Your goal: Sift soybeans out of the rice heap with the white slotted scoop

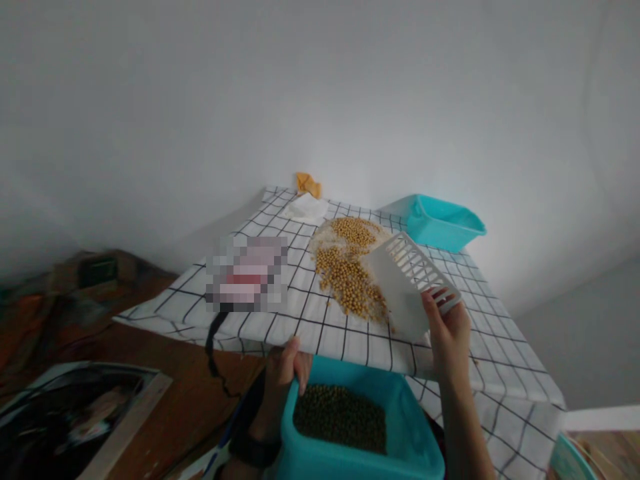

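Note:
My right hand [450,327] is closed on a white plastic panel [400,287] with a slotted edge. It tilts over the tablecloth, its face against the right side of a spread of yellow beans [350,283] that look like soybeans. My left hand [290,363] grips the left rim of a turquoise plastic bin [360,450] just below the table's front edge. Inside the bin, mostly to the left, lies a layer of beans [340,413], dark in the shadow.
A second turquoise bin [445,223] stands at the table's back right. White cloth or paper [307,208] and an orange cloth [309,185] lie at the back. A blurred-out pink object [250,273] with a black strap [214,347] rests on the checked tablecloth [300,313].

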### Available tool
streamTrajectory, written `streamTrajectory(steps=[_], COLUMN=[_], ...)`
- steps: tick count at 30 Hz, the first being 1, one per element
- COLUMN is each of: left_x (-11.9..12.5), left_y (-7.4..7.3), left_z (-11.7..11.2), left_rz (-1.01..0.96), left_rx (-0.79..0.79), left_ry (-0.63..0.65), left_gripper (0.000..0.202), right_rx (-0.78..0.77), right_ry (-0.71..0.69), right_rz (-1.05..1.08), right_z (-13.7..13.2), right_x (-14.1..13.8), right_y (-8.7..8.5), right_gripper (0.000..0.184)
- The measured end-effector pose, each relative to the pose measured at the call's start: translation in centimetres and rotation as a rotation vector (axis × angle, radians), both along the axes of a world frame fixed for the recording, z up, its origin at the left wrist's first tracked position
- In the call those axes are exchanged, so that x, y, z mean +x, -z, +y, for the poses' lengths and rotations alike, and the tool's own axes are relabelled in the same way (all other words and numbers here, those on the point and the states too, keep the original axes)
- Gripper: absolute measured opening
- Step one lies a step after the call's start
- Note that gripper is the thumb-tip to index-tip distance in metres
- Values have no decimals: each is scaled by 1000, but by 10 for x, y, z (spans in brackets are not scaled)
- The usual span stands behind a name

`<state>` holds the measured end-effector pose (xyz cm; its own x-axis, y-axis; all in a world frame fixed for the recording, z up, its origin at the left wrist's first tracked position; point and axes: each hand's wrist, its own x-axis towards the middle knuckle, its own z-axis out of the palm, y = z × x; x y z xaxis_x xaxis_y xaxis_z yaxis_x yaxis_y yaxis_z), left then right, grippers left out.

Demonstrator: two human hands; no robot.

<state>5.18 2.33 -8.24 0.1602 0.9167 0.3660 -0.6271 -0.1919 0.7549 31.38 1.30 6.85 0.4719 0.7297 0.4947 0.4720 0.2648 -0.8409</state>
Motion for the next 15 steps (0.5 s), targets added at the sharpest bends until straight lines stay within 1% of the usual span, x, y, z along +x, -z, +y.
streamTrajectory(steps=[6,10,12,15], left_x=[3,3,3,2], left_y=[-6,-6,-5,-5], left_z=[-4,-2,-1,-2], left_rz=[-12,-1,10,21], left_rx=[-29,-26,-26,-39], left_ry=[-38,-43,-42,-51], left_gripper=[80,81,82,81], right_rx=[-3,3,43,94], right_ry=[-48,-67,-35,59], right_rz=[50,77,90,100], right_z=[-9,-17,-21,-30], right_x=[-1,-2,2,12], right_y=[-1,-2,-3,-3], right_gripper=[27,24,23,25])
